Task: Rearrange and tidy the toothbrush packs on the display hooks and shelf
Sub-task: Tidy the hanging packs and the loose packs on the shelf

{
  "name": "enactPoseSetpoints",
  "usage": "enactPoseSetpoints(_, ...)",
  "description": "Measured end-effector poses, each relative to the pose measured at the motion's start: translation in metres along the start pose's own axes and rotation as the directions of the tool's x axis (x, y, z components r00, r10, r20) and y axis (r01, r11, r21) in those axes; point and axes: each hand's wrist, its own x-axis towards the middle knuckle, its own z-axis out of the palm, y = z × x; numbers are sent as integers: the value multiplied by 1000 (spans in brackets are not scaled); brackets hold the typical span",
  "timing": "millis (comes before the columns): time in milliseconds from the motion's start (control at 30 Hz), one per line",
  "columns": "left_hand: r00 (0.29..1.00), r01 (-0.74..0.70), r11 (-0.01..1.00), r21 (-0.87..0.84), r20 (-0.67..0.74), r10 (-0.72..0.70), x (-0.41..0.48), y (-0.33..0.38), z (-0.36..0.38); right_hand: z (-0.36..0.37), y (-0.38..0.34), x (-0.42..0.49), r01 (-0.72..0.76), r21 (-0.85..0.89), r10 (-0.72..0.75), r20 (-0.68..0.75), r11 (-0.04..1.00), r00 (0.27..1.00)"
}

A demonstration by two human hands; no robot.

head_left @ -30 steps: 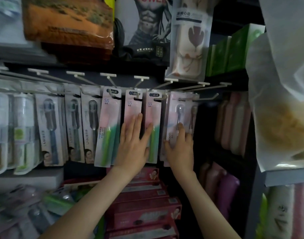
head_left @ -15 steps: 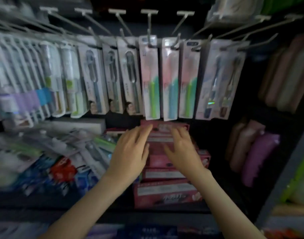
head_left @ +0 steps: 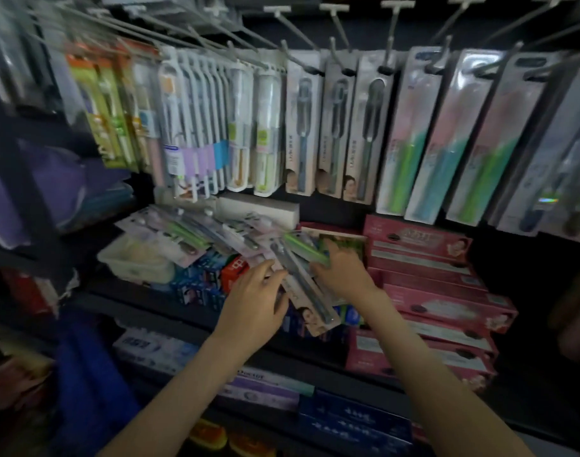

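Note:
Toothbrush packs hang in rows from metal display hooks [head_left: 301, 57]: grey packs [head_left: 334, 127] in the middle, pink-and-green packs [head_left: 410, 136] to the right. A loose heap of toothbrush packs [head_left: 196, 232] lies on the shelf below. My left hand [head_left: 252, 305] touches the left edge of a grey toothbrush pack [head_left: 310, 298] that lies tilted at the front of the heap; its grip is blurred. My right hand [head_left: 341, 272] grips the pack's right side, fingers curled on a green-handled pack [head_left: 305, 247] beside it.
Pink toothpaste boxes [head_left: 423, 268] are stacked right of my hands. Blue and red boxes [head_left: 212, 275] lie under the heap, a white tub [head_left: 140, 258] at its left. A white box [head_left: 259, 209] sits behind. Blue boxes [head_left: 354, 420] fill the lower shelf.
Both hands dropped from the hanging pink packs to the shelf, then shifted left from the pink boxes onto the loose heap of packs. The view swung down and left.

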Motion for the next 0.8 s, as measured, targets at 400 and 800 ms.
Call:
enactPoseSetpoints(400, 959, -89, 993, 80, 278, 63, 20, -22, 4, -10, 2, -1, -67, 27, 69, -82, 997, 994)
enactPoseSetpoints(800, 985, 63, 990, -123, 165, -42, 42, 1, 9, -32, 16, -69, 21, 161, 19, -244, 987, 970)
